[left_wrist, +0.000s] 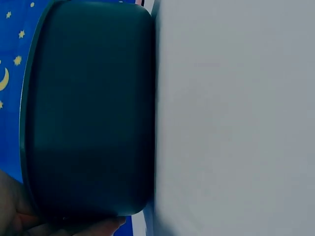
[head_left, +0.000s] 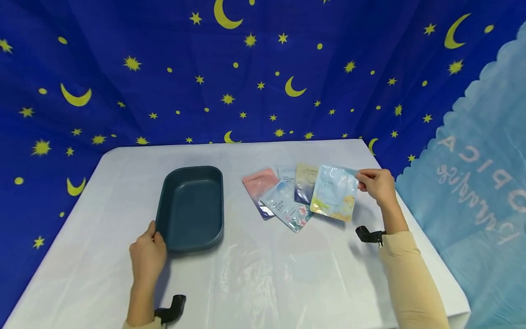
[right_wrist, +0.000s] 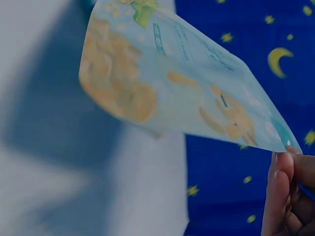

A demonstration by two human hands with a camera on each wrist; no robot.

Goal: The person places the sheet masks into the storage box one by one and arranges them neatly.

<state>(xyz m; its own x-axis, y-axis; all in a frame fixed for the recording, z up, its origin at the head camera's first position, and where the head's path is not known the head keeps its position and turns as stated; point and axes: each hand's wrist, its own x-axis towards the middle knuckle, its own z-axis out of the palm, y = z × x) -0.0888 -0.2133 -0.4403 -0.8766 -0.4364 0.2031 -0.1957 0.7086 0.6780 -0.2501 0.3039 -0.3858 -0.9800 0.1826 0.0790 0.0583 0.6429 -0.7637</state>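
Note:
A dark teal rectangular basin (head_left: 193, 210) stands on the left of the table. My left hand (head_left: 149, 253) grips its near left rim, and in the left wrist view the fingers curl at the edge of the basin (left_wrist: 93, 108). On the right, my right hand (head_left: 377, 185) pinches the upper right corner of a light blue sachet (head_left: 334, 192) with yellow pictures. The right wrist view shows that sachet (right_wrist: 162, 83) raised above the table, its corner between thumb and fingers. Left of it lie several more sachets: a pink one (head_left: 260, 180), a floral one (head_left: 287, 208) and a gold-and-navy one (head_left: 305, 185).
A white cloth covers the table (head_left: 263, 283). Behind it hangs a blue curtain (head_left: 263, 59) with yellow moons and stars. A light blue lettered cloth (head_left: 485, 192) hangs along the right side. Black wrist cameras are strapped to both wrists.

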